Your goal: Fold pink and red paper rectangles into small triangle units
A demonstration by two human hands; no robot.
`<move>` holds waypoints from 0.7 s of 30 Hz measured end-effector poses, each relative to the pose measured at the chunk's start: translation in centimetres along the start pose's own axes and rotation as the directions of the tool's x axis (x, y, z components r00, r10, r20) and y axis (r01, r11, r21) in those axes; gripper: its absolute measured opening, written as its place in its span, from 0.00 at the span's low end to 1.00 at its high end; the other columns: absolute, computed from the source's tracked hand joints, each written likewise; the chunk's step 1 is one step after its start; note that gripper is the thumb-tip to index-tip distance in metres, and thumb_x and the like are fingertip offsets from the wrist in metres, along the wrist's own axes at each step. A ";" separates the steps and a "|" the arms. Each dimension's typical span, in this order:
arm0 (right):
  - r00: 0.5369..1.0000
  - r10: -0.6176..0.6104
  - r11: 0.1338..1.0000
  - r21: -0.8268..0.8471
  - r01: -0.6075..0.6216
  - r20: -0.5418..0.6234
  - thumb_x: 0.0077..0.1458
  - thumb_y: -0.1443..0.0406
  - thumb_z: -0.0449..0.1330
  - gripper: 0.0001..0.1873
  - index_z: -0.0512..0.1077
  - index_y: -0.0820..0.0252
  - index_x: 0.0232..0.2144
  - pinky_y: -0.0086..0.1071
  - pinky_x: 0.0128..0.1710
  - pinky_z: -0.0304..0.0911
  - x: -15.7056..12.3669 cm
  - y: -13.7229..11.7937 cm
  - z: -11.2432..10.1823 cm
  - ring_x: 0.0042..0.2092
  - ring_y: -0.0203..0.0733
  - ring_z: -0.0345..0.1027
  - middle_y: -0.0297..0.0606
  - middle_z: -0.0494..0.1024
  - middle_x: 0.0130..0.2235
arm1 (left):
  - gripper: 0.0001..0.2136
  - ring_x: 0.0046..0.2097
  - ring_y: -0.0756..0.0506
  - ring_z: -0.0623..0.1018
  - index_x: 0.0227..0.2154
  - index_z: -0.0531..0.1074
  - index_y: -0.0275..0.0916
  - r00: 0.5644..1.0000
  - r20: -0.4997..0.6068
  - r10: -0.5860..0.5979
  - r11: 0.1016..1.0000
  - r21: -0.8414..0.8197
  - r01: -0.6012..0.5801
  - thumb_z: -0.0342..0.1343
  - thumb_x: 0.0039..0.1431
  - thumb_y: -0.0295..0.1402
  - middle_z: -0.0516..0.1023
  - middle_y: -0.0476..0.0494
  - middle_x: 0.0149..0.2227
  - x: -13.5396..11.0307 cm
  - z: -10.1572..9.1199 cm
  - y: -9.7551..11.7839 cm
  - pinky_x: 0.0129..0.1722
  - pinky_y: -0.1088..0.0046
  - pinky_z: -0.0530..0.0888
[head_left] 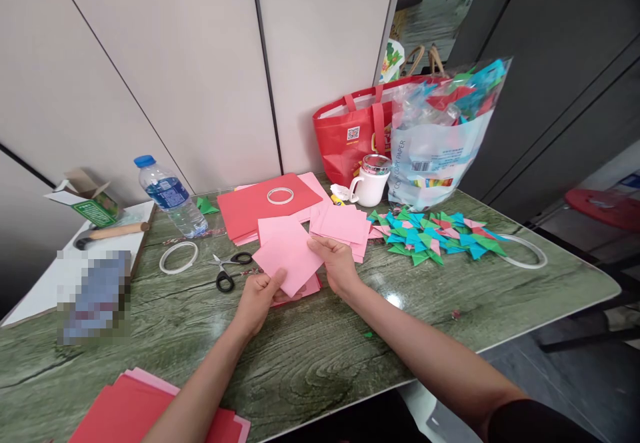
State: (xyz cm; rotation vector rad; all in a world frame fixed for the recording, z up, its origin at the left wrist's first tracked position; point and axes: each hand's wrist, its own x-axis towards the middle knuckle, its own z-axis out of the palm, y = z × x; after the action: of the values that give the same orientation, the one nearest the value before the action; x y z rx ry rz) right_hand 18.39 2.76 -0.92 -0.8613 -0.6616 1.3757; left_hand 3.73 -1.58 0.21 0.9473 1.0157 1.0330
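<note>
The person's left hand (260, 298) and right hand (336, 264) pinch a pink sheet (290, 255); scissors (223, 267) lie left of it, a mug (372, 185) beyond it, rightward.

We see matt paper square (293, 253), centre; glossy wood-grain tabletop (320, 356) below; clear plastic bottle (173, 196), left; shiny metallic mug lid (377, 162), right of centre.
</note>
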 end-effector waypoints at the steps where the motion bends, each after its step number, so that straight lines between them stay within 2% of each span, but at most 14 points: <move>1: 1.000 0.003 1.000 0.004 -0.003 0.003 0.32 0.62 0.67 0.11 0.76 0.61 0.23 0.31 0.29 0.61 0.0 0.0 0.0 0.25 0.35 0.66 0.33 0.78 0.25 | 0.15 0.27 0.42 0.78 0.22 0.75 0.31 1.000 0.003 -0.008 1.000 -0.006 0.008 0.61 0.42 0.42 0.78 0.42 0.21 0.0 -0.1 0.0 0.30 0.64 0.75; 6: 1.000 0.001 1.000 -0.006 -0.001 -0.021 0.32 0.61 0.67 0.13 0.76 0.61 0.25 0.32 0.31 0.62 0.4 0.1 -0.3 0.28 0.38 0.67 0.35 0.78 0.27 | 0.15 0.31 0.40 0.79 0.20 0.73 0.33 0.996 0.036 -0.086 0.996 0.018 0.085 0.60 0.42 0.44 0.79 0.39 0.24 0.0 -0.1 -0.2 0.29 0.65 0.76; 9: 0.999 -0.017 1.000 -0.006 0.017 -0.049 0.32 0.61 0.67 0.13 0.76 0.61 0.25 0.33 0.33 0.62 0.7 0.1 -0.5 0.31 0.39 0.68 0.36 0.79 0.29 | 0.15 0.30 0.40 0.79 0.21 0.72 0.31 0.989 0.066 -0.133 0.990 0.054 0.129 0.60 0.43 0.42 0.79 0.33 0.29 -0.1 0.1 -0.3 0.30 0.64 0.76; 12: 0.999 -0.007 1.000 -0.004 0.007 -0.050 0.32 0.61 0.67 0.13 0.77 0.62 0.25 0.32 0.33 0.62 0.8 0.0 -0.5 0.32 0.38 0.68 0.36 0.78 0.29 | 0.16 0.30 0.39 0.79 0.22 0.72 0.29 0.987 0.086 -0.137 0.990 0.045 0.134 0.59 0.46 0.42 0.79 0.28 0.30 -0.1 0.2 -0.4 0.32 0.63 0.76; 17: 0.999 0.014 1.000 0.024 -0.013 -0.044 0.32 0.62 0.67 0.13 0.77 0.62 0.26 0.32 0.33 0.62 0.6 -0.1 -0.4 0.31 0.38 0.68 0.36 0.78 0.29 | 0.16 0.28 0.40 0.79 0.18 0.68 0.32 0.991 0.088 -0.097 0.995 0.034 0.094 0.60 0.44 0.41 0.79 0.31 0.27 -0.2 0.1 -0.5 0.28 0.64 0.75; 21: 0.998 0.032 0.999 0.035 -0.030 -0.056 0.31 0.62 0.68 0.14 0.76 0.62 0.25 0.32 0.32 0.62 0.5 -0.1 -0.3 0.31 0.38 0.68 0.36 0.79 0.29 | 0.15 0.28 0.41 0.78 0.17 0.68 0.35 0.998 0.028 -0.060 0.996 0.071 0.057 0.60 0.42 0.43 0.78 0.40 0.24 -0.2 0.3 -0.4 0.28 0.65 0.75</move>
State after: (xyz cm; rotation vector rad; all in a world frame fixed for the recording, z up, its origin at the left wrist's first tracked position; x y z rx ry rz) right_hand 18.75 3.21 -1.09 -0.8827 -0.5820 1.3815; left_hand 4.02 -1.93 -0.09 0.9823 1.0541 0.9367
